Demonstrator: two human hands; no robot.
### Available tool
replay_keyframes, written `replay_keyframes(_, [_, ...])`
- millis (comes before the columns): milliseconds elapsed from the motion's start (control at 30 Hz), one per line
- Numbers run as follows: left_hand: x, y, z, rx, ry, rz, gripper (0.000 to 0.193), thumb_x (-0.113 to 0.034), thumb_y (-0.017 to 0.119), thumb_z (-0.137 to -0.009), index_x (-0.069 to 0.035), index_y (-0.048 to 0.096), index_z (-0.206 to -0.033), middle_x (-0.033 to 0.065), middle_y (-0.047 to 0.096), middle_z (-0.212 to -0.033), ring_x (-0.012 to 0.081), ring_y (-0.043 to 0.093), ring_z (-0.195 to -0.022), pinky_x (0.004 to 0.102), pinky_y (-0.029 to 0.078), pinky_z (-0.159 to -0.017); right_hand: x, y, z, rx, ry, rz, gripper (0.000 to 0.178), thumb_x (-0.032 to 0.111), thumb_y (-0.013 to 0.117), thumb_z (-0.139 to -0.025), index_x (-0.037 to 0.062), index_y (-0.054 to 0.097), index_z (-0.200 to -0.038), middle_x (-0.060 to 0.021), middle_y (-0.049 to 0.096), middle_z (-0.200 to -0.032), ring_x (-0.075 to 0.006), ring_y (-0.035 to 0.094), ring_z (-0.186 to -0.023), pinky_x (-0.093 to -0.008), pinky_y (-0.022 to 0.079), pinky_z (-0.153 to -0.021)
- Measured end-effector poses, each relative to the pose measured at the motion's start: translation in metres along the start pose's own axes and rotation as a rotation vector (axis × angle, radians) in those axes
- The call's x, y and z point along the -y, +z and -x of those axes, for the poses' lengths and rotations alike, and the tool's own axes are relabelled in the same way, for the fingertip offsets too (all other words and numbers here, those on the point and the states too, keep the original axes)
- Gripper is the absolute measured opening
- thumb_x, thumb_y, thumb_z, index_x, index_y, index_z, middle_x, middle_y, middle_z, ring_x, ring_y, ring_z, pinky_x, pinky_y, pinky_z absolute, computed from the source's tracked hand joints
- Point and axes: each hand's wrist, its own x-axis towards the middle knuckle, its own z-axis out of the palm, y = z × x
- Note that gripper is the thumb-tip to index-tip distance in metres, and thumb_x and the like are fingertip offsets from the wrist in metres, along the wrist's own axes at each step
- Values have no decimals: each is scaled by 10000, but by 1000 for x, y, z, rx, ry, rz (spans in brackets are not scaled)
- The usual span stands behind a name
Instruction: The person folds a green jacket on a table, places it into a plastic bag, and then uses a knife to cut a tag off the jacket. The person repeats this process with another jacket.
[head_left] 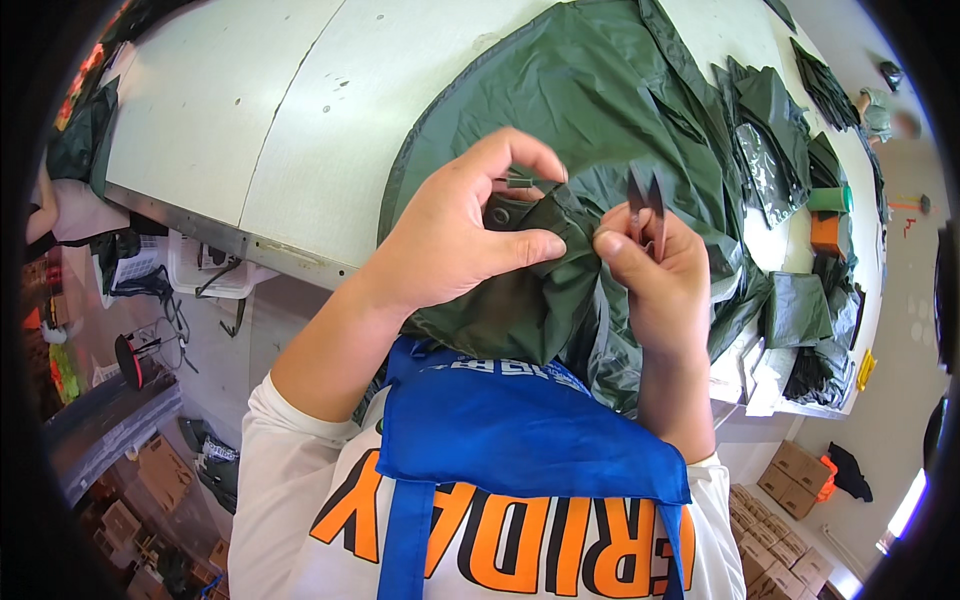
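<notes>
A dark green coated-fabric garment (560, 95) spreads over the white table and hangs over its near edge towards my lap. Gathered fabric sits between the curled fingers and thumb of my left hand (445, 225). Beside those fingers are a round dark snap button (501, 214) and a small green cylindrical piece (519, 182). My right hand (662, 275) is closed around dark thread snips (646, 205), whose parted blades point away from me. Its thumb and fingertips also touch the fabric, close to my left thumb.
Folded dark green pieces (765, 125), some in clear plastic, lie along the table's right side near a green and orange spool (828, 218). A white basket (205, 262) stands below the metal-edged white table (190, 120). Cardboard boxes (797, 470) are stacked at the lower right.
</notes>
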Motion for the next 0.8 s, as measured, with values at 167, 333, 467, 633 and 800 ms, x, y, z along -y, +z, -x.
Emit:
replay_keyframes(167, [-2, 8, 3, -34, 39, 83, 427, -50, 768, -705, -103, 533, -1058, -20, 515, -1036, 102, 482, -1029, 307, 373, -911, 11, -7, 2, 128, 138, -478, 107, 94, 642, -844, 12, 574, -849, 32, 471, -693, -28, 318, -519, -199, 225, -463])
replay_keyframes(333, [2, 3, 3, 47, 15, 107, 358, 31, 711, -725, -65, 551, -1029, 0, 537, -972, 91, 520, -933, 246, 419, -830, 21, -7, 10, 67, 1, -473, 100, 96, 613, -876, 8, 566, -873, 31, 459, -695, -25, 312, -517, -191, 217, -466])
replay_keyframes(467, [-5, 2, 9, 36, -198, 341, 325, 63, 685, -728, -22, 552, -1012, 14, 557, -935, 87, 549, -854, 218, 456, -771, 4, -17, 6, -392, -239, -72, 179, 153, 497, -956, -12, 566, -970, 7, 457, -725, -33, 328, -545, -186, 231, -488])
replay_keyframes(633, [-10, 8, 11, -15, -208, 376, 340, 56, 694, -719, -10, 539, -1013, 28, 568, -952, 96, 565, -874, 231, 468, -800, -9, -18, 34, -351, -524, 278, 344, 286, 578, -903, -43, 590, -1006, -21, 501, -742, -80, 428, -598, -197, 342, -543])
replay_keyframes(800, [-6, 10, 13, -9, -196, 345, 372, 46, 707, -702, -17, 527, -1022, 35, 566, -964, 101, 563, -884, 237, 465, -804, -9, -20, 40, -286, -461, 665, 307, 97, 776, -712, -9, 641, -967, -70, 600, -809, -116, 534, -651, -216, 411, -540])
